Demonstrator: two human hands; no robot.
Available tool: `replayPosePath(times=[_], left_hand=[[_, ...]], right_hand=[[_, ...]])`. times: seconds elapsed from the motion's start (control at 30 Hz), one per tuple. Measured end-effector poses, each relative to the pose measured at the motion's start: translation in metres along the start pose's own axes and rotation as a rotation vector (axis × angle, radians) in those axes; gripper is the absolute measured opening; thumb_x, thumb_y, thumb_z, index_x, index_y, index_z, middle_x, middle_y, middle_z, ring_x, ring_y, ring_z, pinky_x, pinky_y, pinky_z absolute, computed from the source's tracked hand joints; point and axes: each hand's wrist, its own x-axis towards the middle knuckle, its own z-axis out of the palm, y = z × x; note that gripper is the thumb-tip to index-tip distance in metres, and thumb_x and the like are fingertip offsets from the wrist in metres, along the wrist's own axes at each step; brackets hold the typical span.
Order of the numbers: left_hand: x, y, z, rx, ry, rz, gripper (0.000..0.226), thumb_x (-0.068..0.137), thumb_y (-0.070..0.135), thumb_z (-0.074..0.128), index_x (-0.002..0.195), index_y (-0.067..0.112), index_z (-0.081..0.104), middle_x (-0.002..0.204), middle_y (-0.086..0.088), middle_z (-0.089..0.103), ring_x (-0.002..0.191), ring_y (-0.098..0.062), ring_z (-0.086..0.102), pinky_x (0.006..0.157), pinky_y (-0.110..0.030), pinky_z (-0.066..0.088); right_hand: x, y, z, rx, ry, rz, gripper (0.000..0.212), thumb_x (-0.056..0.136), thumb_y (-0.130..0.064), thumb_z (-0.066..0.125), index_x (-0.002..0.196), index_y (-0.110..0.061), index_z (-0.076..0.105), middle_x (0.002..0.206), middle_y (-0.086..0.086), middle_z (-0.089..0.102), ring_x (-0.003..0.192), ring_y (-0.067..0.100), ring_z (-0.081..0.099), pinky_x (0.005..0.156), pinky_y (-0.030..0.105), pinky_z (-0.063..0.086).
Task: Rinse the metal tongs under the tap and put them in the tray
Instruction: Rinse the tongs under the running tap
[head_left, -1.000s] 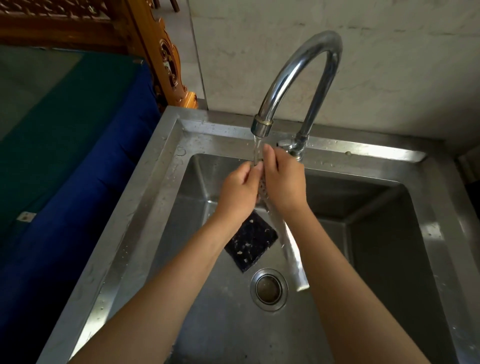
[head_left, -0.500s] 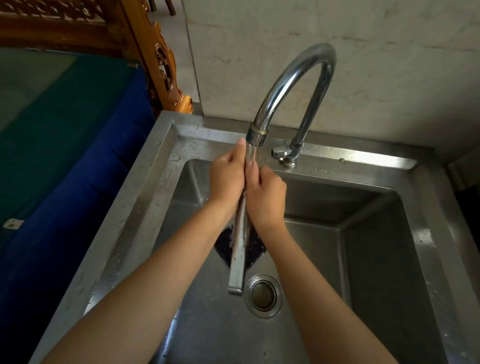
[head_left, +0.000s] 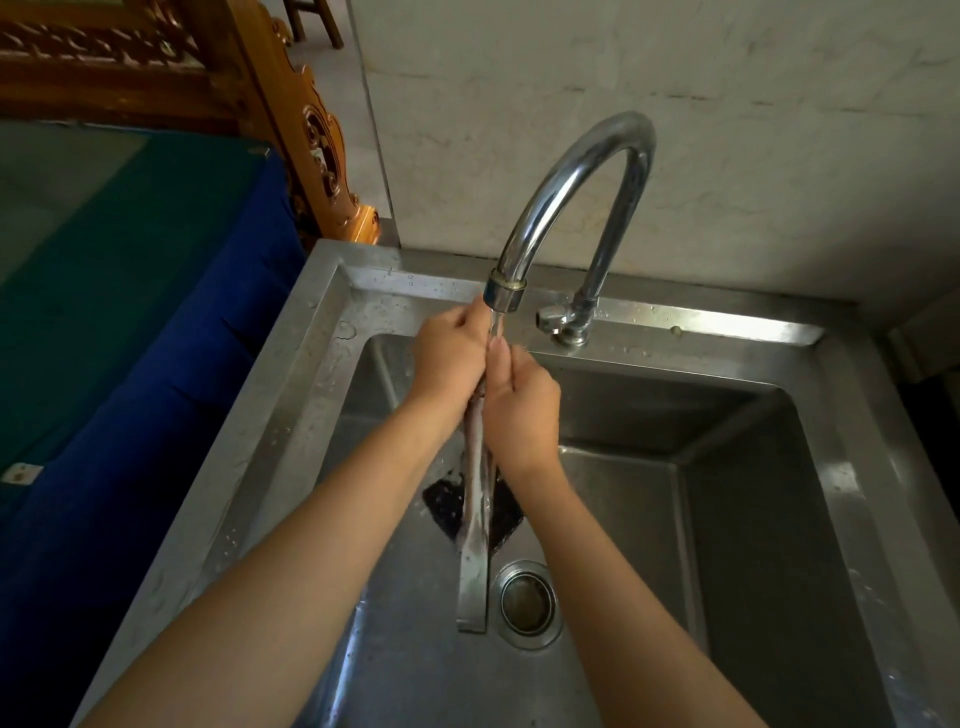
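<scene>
The big metal sink (head_left: 291, 400) is under everything, so the water that runs off has a place to go. The bent tap (head_left: 571, 176) stands at the back rim, and its mouth points down over the bowl.

I hold the tongs (head_left: 475, 561) right under that mouth, almost straight up, so the water can run down their whole length. Their top end is in the thin stream of water (head_left: 496, 325). Their bottom end is low in the sink, just beside the drain (head_left: 527, 603). The two arms of the tongs are pressed together.

My left hand (head_left: 449, 358) is curled round the top part of the tongs, close to the tap mouth. My right hand (head_left: 524, 410) is curled round them just below, touching my left hand. I think I use both hands so the wet metal does not slip and I can rub it clean.

A dark square pad (head_left: 447, 506) lies on the sink floor behind the tongs. I cannot see the tray here, so putting the tongs away comes later.
</scene>
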Motion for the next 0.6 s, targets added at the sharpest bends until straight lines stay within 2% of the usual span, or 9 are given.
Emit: replayPosePath(times=[0.03, 0.17, 0.23, 0.3, 0.37, 0.43, 0.5, 0.6], left_hand=[[-0.004, -0.003, 0.001, 0.007, 0.015, 0.021, 0.041, 0.094, 0.020, 0.045, 0.053, 0.023, 0.050, 0.050, 0.007, 0.049, 0.051, -0.007, 0.049, 0.057, -0.026, 0.041], [-0.039, -0.023, 0.005, 0.043, 0.053, 0.115, 0.040, 0.097, 0.036, 0.038, 0.063, 0.026, 0.057, 0.056, 0.002, 0.057, 0.049, -0.001, 0.052, 0.048, -0.016, 0.041], [-0.044, -0.026, 0.006, 0.060, -0.006, 0.088, 0.040, 0.097, 0.035, 0.038, 0.070, 0.016, 0.061, 0.060, -0.008, 0.061, 0.053, -0.009, 0.054, 0.050, -0.024, 0.041], [-0.038, -0.019, 0.005, 0.071, -0.044, 0.083, 0.044, 0.097, 0.037, 0.039, 0.073, 0.009, 0.063, 0.056, -0.006, 0.056, 0.050, -0.012, 0.049, 0.049, -0.027, 0.038], [-0.027, -0.009, 0.003, 0.041, -0.042, 0.098, 0.044, 0.095, 0.039, 0.042, 0.067, 0.011, 0.062, 0.055, -0.004, 0.053, 0.049, -0.012, 0.047, 0.049, -0.025, 0.037], [-0.016, -0.001, 0.000, -0.043, -0.033, 0.069, 0.042, 0.094, 0.034, 0.046, 0.059, 0.015, 0.058, 0.056, -0.004, 0.052, 0.055, -0.016, 0.049, 0.054, -0.029, 0.040], [-0.008, 0.005, 0.000, -0.095, -0.041, 0.029, 0.040, 0.094, 0.023, 0.046, 0.055, 0.016, 0.052, 0.058, -0.006, 0.051, 0.062, -0.021, 0.052, 0.064, -0.038, 0.045], [-0.003, 0.008, 0.002, -0.130, -0.012, 0.003, 0.043, 0.092, 0.014, 0.045, 0.049, 0.018, 0.046, 0.049, 0.001, 0.045, 0.056, -0.018, 0.048, 0.065, -0.038, 0.042]], right_hand=[[0.001, 0.000, 0.000, 0.005, 0.026, -0.008, 0.041, 0.098, -0.035, 0.039, 0.059, -0.022, 0.046, 0.052, -0.006, 0.048, 0.043, 0.001, 0.043, 0.043, 0.015, 0.034], [0.016, -0.005, -0.005, 0.010, 0.083, -0.008, 0.045, 0.097, -0.033, 0.041, 0.054, -0.022, 0.044, 0.047, -0.006, 0.045, 0.037, 0.001, 0.041, 0.041, 0.016, 0.031], [0.027, -0.008, -0.008, 0.041, 0.087, 0.013, 0.044, 0.097, -0.028, 0.042, 0.054, -0.020, 0.041, 0.048, -0.006, 0.042, 0.037, 0.001, 0.039, 0.042, 0.016, 0.031], [0.035, -0.012, -0.011, 0.050, 0.050, 0.014, 0.039, 0.096, -0.025, 0.043, 0.058, -0.021, 0.040, 0.052, -0.006, 0.043, 0.042, 0.001, 0.039, 0.046, 0.018, 0.033], [0.037, -0.016, -0.013, 0.083, 0.006, 0.001, 0.034, 0.096, -0.023, 0.044, 0.062, -0.022, 0.042, 0.056, -0.007, 0.045, 0.044, -0.002, 0.041, 0.046, 0.013, 0.035], [0.031, -0.017, -0.014, 0.072, -0.031, -0.018, 0.031, 0.096, -0.022, 0.043, 0.065, -0.022, 0.042, 0.058, -0.007, 0.045, 0.043, -0.004, 0.041, 0.044, 0.009, 0.033], [0.020, -0.014, -0.012, 0.010, -0.064, -0.041, 0.029, 0.097, -0.024, 0.040, 0.069, -0.019, 0.044, 0.059, -0.007, 0.046, 0.047, -0.001, 0.042, 0.046, 0.014, 0.035], [0.004, -0.011, -0.010, -0.066, -0.071, -0.055, 0.032, 0.099, -0.030, 0.036, 0.074, -0.014, 0.050, 0.058, -0.005, 0.050, 0.050, 0.008, 0.046, 0.050, 0.022, 0.039]])
